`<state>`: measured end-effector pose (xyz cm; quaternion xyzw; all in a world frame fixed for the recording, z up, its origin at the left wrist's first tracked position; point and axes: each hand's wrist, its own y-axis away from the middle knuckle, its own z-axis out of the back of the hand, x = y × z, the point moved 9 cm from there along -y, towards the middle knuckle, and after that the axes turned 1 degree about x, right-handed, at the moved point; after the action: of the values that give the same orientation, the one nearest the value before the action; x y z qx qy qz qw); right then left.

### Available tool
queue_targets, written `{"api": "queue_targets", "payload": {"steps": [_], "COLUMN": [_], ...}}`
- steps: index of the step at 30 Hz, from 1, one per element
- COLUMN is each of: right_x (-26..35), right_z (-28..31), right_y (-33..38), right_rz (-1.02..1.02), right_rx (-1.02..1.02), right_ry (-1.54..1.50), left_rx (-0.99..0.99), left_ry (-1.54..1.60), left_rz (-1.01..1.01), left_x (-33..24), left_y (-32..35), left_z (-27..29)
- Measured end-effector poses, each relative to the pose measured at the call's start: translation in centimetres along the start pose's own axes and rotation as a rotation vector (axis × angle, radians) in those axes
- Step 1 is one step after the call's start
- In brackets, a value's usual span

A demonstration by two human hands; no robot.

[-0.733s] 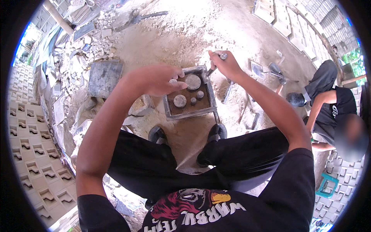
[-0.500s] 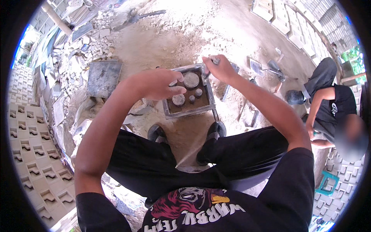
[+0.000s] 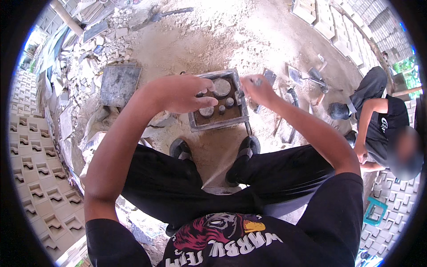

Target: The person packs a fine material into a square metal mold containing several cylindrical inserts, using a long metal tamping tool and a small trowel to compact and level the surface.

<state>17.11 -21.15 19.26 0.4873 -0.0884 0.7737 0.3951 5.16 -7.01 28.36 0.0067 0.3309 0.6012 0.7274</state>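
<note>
A square metal mould point(image 3: 219, 126) lies on the dusty ground in front of my feet. Inside it, round grey plugs of different sizes, the largest a wide disc point(image 3: 221, 88), rise from a brown bed. My left hand point(image 3: 189, 94) reaches over the mould's left side, thumb and fingers apart above the plugs. Whether its fingertips touch a plug is hard to see. Beside the right wall, my right hand point(image 3: 257, 89) is closed around a small grey hand tool point(image 3: 240, 94). Its lower end is at that wall; its exact kind is blurred.
A flat dark plate point(image 3: 119, 86) lies left of the mould, near broken rubble. Trowels point(image 3: 295, 75) and a hammer-like tool point(image 3: 292, 95) lie to the right. Another person point(image 3: 378, 111) sits at far right by a green stool point(image 3: 376, 211). Pale patterned blocks point(image 3: 44, 178) stand left.
My right hand has moved slightly down and right along the mould's right wall, with the tool in it. My left hand stays over the left side, shifted slightly right.
</note>
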Motion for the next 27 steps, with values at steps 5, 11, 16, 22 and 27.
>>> {"api": "queue_targets", "payload": {"steps": [5, 11, 16, 22, 27], "right_x": [2.3, 2.7, -0.1, 7.3, 1.2], "right_z": [-0.2, 0.3, -0.8, -1.4, -1.7], "right_y": [1.3, 1.0, 2.2, 4.8, 1.4], "right_rz": [0.314, 0.06, 0.269, 0.749, 0.0], "right_rx": [-0.222, -0.193, -0.059, -0.172, -0.129], "right_ry": [-0.03, -0.143, -0.044, 0.161, -0.103], "left_rx": [0.026, -0.001, -0.018, -0.019, -0.029], "left_ry": [0.004, 0.003, -0.017, -0.043, -0.04], "left_rz": [0.051, 0.038, 0.066, 0.088, 0.058], "left_x": [0.0, 0.9, -0.2, 0.2, 1.1], "left_y": [0.4, -0.6, -0.4, 0.0, -0.3], "left_z": [-0.2, 0.1, 1.4, 0.9, 0.7]}}
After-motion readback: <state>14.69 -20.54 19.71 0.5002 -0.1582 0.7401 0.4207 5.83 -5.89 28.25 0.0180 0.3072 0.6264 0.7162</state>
